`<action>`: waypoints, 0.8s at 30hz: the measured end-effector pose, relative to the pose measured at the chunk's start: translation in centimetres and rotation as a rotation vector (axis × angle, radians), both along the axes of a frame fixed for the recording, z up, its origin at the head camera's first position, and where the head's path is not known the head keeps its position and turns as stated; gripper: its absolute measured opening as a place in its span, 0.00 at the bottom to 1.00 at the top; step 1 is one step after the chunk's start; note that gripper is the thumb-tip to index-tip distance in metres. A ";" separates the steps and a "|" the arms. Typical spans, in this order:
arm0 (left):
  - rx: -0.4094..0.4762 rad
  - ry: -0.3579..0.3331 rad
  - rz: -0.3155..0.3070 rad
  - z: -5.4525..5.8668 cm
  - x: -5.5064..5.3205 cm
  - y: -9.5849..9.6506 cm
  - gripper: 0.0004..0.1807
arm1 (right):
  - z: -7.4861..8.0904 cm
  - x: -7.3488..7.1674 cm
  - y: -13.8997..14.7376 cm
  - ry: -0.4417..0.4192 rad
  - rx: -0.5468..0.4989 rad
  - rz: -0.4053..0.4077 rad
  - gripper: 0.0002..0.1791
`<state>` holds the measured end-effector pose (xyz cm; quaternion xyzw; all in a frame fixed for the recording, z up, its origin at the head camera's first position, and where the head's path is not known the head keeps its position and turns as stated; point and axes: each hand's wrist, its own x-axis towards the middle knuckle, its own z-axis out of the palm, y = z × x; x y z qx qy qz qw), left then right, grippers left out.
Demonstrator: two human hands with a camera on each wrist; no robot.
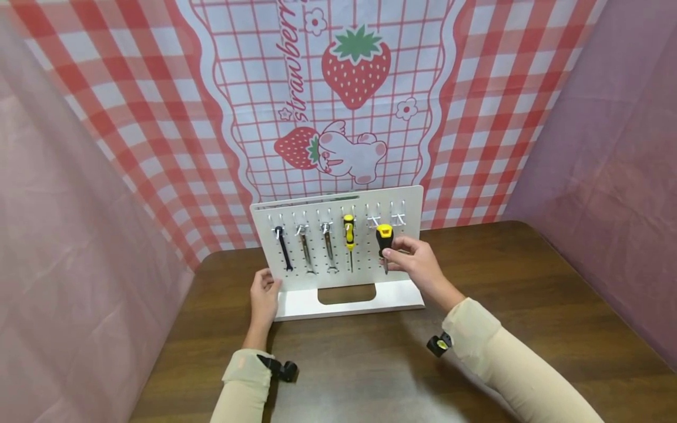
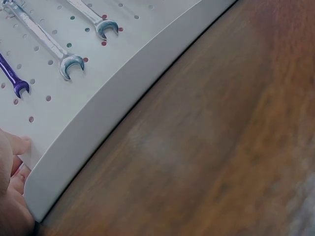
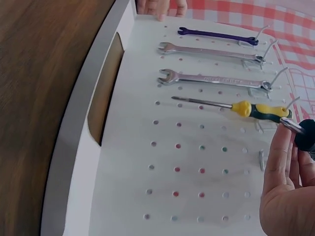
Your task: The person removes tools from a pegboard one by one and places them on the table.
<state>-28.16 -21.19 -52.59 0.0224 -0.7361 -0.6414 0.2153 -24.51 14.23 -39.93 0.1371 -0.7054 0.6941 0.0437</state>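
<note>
Counter (image 1: 344, 364), one: dark wood grain, bearing the pegboard.

Pegboard (image 1: 365, 259), one: white, perforated, standing on its base. I judge that a light hooked tool calls for a steady board, so bracing the edge is serving well.

Left fingers (image 1: 261, 281), one set: curling around the board's left edge, thumb pressing the front face.

Right fingers (image 1: 411, 246), one set: closing in a pinch near the handle's lower end, leaving the top free. Best practice, in my judgement: keeping the shank pointing down, lining the handle's top up with the hook and moving straight along the prong, clear of the neighbour.

Held screwdriver (image 1: 384, 236), one: stubby black handle, bright yellow cap, metal shank pointing down; I am holding it before the board's right part, just below the bare hooks (image 1: 399, 221).

Yellow-and-black screwdriver (image 1: 348, 232), one: slimmer, hanging just to the left.
</note>
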 end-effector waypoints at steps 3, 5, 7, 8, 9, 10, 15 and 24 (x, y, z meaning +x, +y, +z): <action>-0.003 -0.002 0.011 -0.2 -0.2 0.0 0.15 | -0.2 0.3 0.7 -0.005 0.001 -0.011 0.16; 0.010 -0.001 0.015 -0.3 -0.2 0.0 0.14 | -0.5 0.4 1.4 -0.011 -0.006 -0.016 0.18; 0.016 0.003 0.015 -0.3 -0.2 0.1 0.14 | -0.6 0.4 2.3 -0.015 0.000 -0.022 0.19; 0.013 0.006 0.017 -0.3 -0.2 0.1 0.14 | -0.7 0.4 2.8 -0.018 0.003 -0.025 0.20; 0.018 0.007 0.017 -0.2 -0.2 0.1 0.14 | -0.8 0.4 3.4 -0.022 0.008 -0.028 0.21; 0.016 0.006 0.017 -0.2 -0.2 0.1 0.14 | -0.9 0.4 4.0 -0.026 0.017 -0.033 0.21; 0.016 -0.005 0.016 -0.1 -0.1 0.1 0.15 | -1.4 0.2 6.9 -0.055 0.058 -0.069 0.22; -0.001 -0.038 0.016 0.4 0.2 0.1 0.15 | -4.5 -1.6 11.3 -0.198 0.150 -0.127 0.27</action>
